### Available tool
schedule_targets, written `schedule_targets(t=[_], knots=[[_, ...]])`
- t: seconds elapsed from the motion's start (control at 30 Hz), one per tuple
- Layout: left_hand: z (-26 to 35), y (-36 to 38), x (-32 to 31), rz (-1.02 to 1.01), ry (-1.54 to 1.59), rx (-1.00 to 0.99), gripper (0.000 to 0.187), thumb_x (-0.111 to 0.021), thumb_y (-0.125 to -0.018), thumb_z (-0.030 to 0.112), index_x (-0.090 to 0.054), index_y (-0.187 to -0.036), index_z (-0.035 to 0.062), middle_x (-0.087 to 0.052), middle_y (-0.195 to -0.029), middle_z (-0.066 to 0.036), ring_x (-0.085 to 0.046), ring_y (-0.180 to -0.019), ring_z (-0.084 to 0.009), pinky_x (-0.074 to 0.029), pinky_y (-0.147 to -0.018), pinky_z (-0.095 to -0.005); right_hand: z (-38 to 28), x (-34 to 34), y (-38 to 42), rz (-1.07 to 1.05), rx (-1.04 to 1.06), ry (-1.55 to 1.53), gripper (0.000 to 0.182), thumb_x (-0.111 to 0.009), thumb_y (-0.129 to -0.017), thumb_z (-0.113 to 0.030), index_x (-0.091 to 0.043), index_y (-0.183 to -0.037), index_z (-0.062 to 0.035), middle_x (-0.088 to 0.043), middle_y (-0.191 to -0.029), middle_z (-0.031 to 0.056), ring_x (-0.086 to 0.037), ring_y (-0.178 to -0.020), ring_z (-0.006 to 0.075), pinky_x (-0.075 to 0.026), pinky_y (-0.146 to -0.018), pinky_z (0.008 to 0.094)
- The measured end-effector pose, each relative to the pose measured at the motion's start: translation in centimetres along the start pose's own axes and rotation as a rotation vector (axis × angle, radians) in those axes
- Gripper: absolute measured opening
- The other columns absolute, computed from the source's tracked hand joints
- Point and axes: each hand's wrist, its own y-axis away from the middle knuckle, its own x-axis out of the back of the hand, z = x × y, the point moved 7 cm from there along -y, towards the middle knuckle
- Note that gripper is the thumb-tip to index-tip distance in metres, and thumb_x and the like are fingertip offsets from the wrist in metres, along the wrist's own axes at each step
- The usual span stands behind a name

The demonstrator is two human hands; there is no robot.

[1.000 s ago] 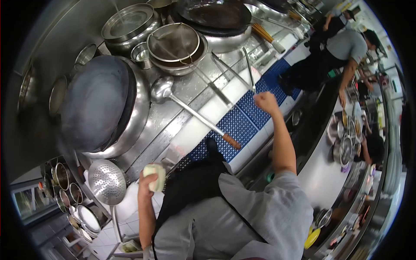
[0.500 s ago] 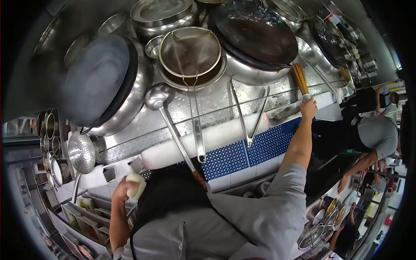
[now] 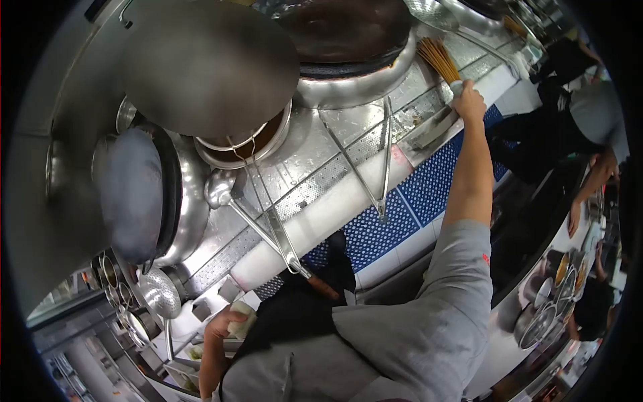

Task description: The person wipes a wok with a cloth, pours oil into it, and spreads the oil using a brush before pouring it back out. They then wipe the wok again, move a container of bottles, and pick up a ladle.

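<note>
Landmark: the metal tongs (image 3: 386, 154), which lay on the worktop (image 3: 305, 151), arms spread in a V, hinge end toward the wearer and reaching past the edge.

Right hand (image 3: 471, 104): to the right of the tongs, arm stretched out. Grip closed round the pale butt of a bamboo brush (image 3: 439, 60). Brush lay beyond and right of the tongs, its splayed end pointing away from the wearer, near the large dark wok (image 3: 348, 33). Could not tell whether the bristles touched steel.

Left hand (image 3: 223, 325): well left of the tongs and nearer the body, beside the black apron (image 3: 288, 328). Grip held a pale cloth (image 3: 242, 320), bunched, fingers partly hidden.

Left of the tongs: a steel ladle (image 3: 221, 187), wooden handle end toward the apron; a strainer handle (image 3: 281, 238) crossed it near that end. Farther left, a second wok (image 3: 134, 194), tilted, and a perforated skimmer (image 3: 161, 293). Beyond and left, a blurred grey round shape (image 3: 211, 67) hid part of the strainer; could not identify it.

Under the tongs' hinge end, a white padded strip (image 3: 311, 208) ran along the edge; blue patterned matting (image 3: 402, 218) showed below. Far right of the tongs, a co-worker's hand (image 3: 574, 218) hung near another counter.
</note>
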Motion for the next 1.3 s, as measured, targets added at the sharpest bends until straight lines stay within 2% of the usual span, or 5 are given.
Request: schedule_targets(t=[0.2, 0.37, 0.63, 1.1, 1.3], knots=[[2.5, 0.3, -0.6, -0.068, -0.046, -0.124, 0.047, -0.076, -0.073, 0.012, -0.065, -0.116, -0.0028, -0.072, -0.102, -0.013, -0.071, -0.09, -0.0279, -0.056, -0.084, -0.0376, -2.6, 4.7, 5.0, 0.174, -0.074, -0.337, 0.052, -0.058, -0.089, -0.045, -0.066, -0.123, -0.0064, -0.073, -0.101, 0.0244, -0.072, -0.096, 0.0399, -0.053, -0.092, 0.048], [3.2, 0.1, 1.9, -0.144, 0.054, -0.269, 0.059, -0.075, -0.066, 0.016, -0.061, -0.121, -0.0011, -0.069, -0.109, -0.016, -0.068, -0.095, -0.0311, -0.057, -0.083, -0.0412, -6.4, 6.2, 18.1, -0.07, -0.429, -1.466, 0.033, -0.063, -0.094, -0.026, -0.067, -0.105, 0.0049, -0.066, -0.073, 0.0117, -0.064, -0.052, 0.0222, -0.048, -0.037, 0.0329], [2.0, 1.8, 8.2, -0.336, 0.467, -0.624, 0.065, -0.075, -0.071, 0.035, -0.06, -0.119, -0.0068, -0.068, -0.094, -0.017, -0.067, -0.071, -0.027, -0.055, -0.053, -0.0371, -22.2, 18.2, 46.3, -0.329, -0.124, -2.042, 0.041, -0.062, -0.099, -0.024, -0.047, -0.129, -0.0008, -0.067, -0.099, 0.0201, -0.068, -0.07, 0.0274, -0.059, -0.058, 0.0377], [11.2, 8.4, 16.5, 0.013, 0.912, -0.78, 0.075, -0.02, -0.102, 0.071, -0.05, -0.137, 0.0126, -0.06, -0.13, -0.012, -0.061, -0.117, -0.0305, -0.049, -0.098, -0.0526, -60.0, 26.6, 62.4, -0.393, 1.031, -0.742, 0.064, -0.08, -0.077, -0.026, -0.058, -0.136, -0.0116, -0.07, -0.087, 0.0144, -0.069, -0.082, 0.0288, -0.054, -0.083, 0.0391], [16.2, 5.1, 17.7, -0.029, 0.959, -0.874, 0.056, -0.051, -0.095, 0.066, -0.059, -0.123, 0.0178, -0.067, -0.11, -0.004, -0.067, -0.09, -0.0224, -0.052, -0.07, -0.0395, -71.4, 27.5, 64.5, -0.506, 1.236, -0.083, 0.052, -0.08, -0.069, -0.032, -0.076, -0.117, -0.013, -0.074, -0.109, 0.0199, -0.073, -0.099, 0.0345, -0.059, -0.088, 0.0418]])
